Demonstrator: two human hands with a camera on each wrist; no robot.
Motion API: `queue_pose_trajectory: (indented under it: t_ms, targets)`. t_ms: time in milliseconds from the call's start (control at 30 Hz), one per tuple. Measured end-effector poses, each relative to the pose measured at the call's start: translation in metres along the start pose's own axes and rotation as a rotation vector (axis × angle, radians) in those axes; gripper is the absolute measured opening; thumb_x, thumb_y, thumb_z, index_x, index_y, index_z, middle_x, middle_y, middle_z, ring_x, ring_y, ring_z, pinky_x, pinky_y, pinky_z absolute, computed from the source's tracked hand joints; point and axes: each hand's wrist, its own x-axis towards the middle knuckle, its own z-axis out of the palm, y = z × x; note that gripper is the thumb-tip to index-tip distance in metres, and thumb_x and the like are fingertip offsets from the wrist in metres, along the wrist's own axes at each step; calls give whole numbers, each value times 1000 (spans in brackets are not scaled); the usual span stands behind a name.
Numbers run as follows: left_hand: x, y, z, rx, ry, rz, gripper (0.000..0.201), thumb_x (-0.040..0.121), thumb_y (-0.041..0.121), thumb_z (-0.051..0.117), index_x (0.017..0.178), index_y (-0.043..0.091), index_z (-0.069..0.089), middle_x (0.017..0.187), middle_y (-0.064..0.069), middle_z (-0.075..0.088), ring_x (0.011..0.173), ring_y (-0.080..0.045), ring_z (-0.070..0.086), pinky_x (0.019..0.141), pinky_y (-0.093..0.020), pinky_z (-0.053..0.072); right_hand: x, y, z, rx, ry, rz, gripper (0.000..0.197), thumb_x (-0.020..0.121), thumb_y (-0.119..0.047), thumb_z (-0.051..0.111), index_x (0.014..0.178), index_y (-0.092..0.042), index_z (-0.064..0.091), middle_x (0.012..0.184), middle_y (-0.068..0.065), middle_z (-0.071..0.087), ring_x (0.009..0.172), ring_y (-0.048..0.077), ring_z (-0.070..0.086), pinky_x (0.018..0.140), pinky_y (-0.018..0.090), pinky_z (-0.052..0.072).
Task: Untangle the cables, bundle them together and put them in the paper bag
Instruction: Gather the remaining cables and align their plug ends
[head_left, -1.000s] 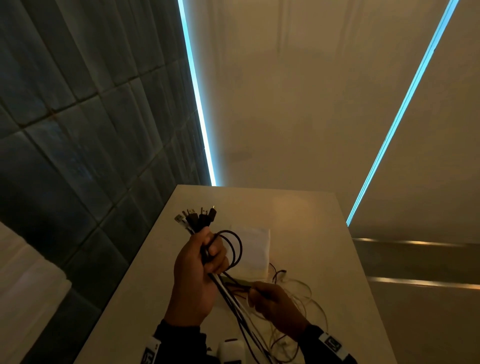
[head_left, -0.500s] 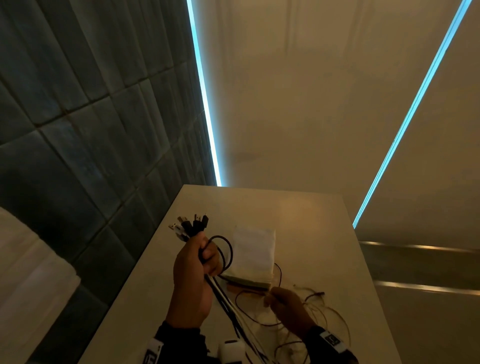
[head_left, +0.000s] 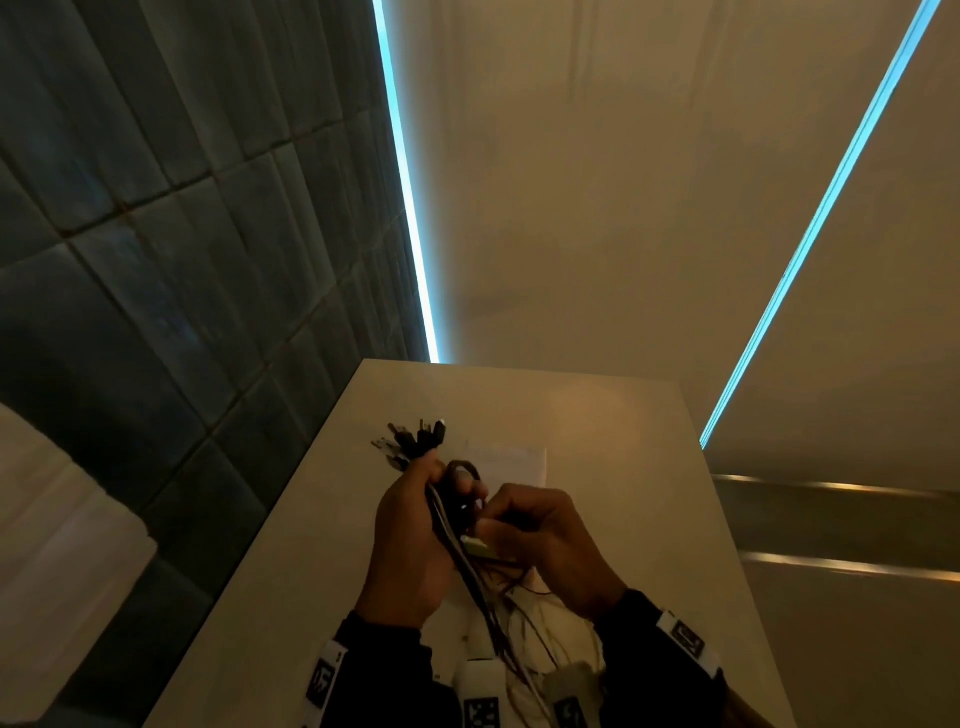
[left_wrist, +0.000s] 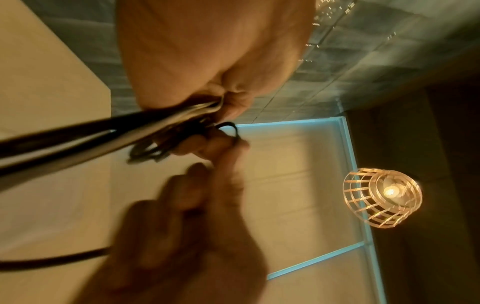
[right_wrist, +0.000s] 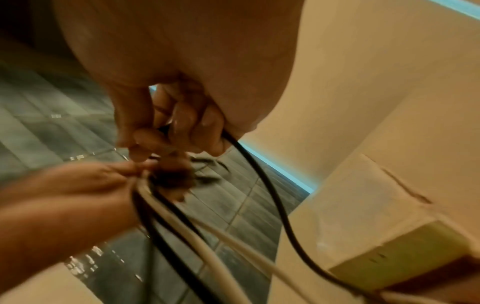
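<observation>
A: So, how far along am I?

B: Partway. Your left hand (head_left: 410, 540) is clenched around a bunch of cables (head_left: 457, 540), plug ends fanning out at eleven o'clock. Your right hand (head_left: 550, 545) grasps one black cable (right_wrist: 270, 197) beside that bunch. Loose strands trail below toward six o'clock, so bundling isn't finished. The paper bag (head_left: 519, 460) lies flat at twelve o'clock, nothing in it yet.

A: And around me?

B: A pale table (head_left: 597, 415); dark tiled wall (head_left: 156, 234) at nine o'clock, blue light strips (head_left: 410, 218), and a wicker lamp (left_wrist: 381, 197).
</observation>
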Motion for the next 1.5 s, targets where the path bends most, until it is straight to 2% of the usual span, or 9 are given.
queue_pose_trajectory:
  t_ms: [200, 433, 667, 833, 1000, 1100, 1233, 1367, 1500]
  targets:
    - [-4, 7, 1, -89, -126, 93, 30, 98, 25, 41, 70, 17, 39, 60, -1, 43, 45, -12, 31, 53, -29, 31, -8, 51, -18, -96, 39, 143, 26, 96, -9, 54, 72, -10, 63, 60, -10, 58, 53, 1, 47, 56, 15, 38]
    - [-4, 8, 0, -102, -179, 136, 30, 94, 24, 44, 66, 18, 36, 56, 4, 30, 43, -7, 21, 46, -25, 24, -19, 103, -31, -268, 107, 142, 50, 91, -43, 51, 71, 3, 54, 63, 12, 43, 60, 14, 43, 60, 28, 34]
    - [-10, 10, -1, -31, -219, 154, 33, 98, 24, 39, 66, 17, 41, 69, -8, 59, 41, -9, 25, 52, -26, 28, -18, 125, -29, -264, 154, 211, 33, 95, -26, 50, 65, -14, 53, 61, -6, 42, 56, 4, 37, 59, 23, 30]
    - [-8, 14, -2, -63, -248, 172, 28, 91, 26, 45, 66, 18, 35, 56, 4, 32, 43, -7, 21, 46, -24, 24, -16, 140, -30, -270, 123, 209, 44, 89, -41, 50, 71, -1, 54, 67, 5, 47, 63, 10, 43, 63, 27, 34]
    - [-5, 13, -10, -33, -160, 183, 32, 96, 23, 41, 66, 18, 31, 56, 5, 29, 43, -8, 19, 46, -24, 24, -28, 161, -41, -394, 150, 316, 27, 89, -42, 50, 71, -24, 60, 77, 15, 60, 74, 24, 58, 70, 33, 43]
    - [1, 10, -13, 42, -79, 149, 32, 100, 22, 39, 69, 18, 32, 58, 4, 32, 44, -9, 21, 49, -27, 23, -20, 145, -45, -405, 261, 317, 27, 93, -14, 55, 67, -18, 59, 61, 1, 55, 57, 0, 53, 60, 25, 41]
    - [5, 2, -14, 116, 30, 104, 28, 101, 20, 39, 74, 16, 35, 62, 0, 46, 46, -12, 30, 52, -30, 24, 2, 83, -39, -207, 414, 201, 14, 90, -17, 63, 78, -8, 64, 59, -4, 52, 52, 10, 43, 49, 27, 36]
    - [-1, -8, -2, 175, 27, 67, 30, 102, 22, 40, 75, 13, 49, 71, -8, 68, 55, -18, 49, 58, -35, 34, 8, 9, -14, -21, 187, -4, 16, 92, -9, 59, 82, 4, 59, 58, -2, 49, 47, 12, 37, 44, 24, 31]
    - [-2, -3, 3, 227, -41, 95, 46, 102, 25, 40, 66, 9, 63, 64, -9, 61, 54, -17, 42, 57, -33, 31, -6, -4, -7, -211, 41, -72, 16, 94, -21, 57, 82, -12, 62, 66, -7, 57, 52, 10, 44, 49, 27, 36]
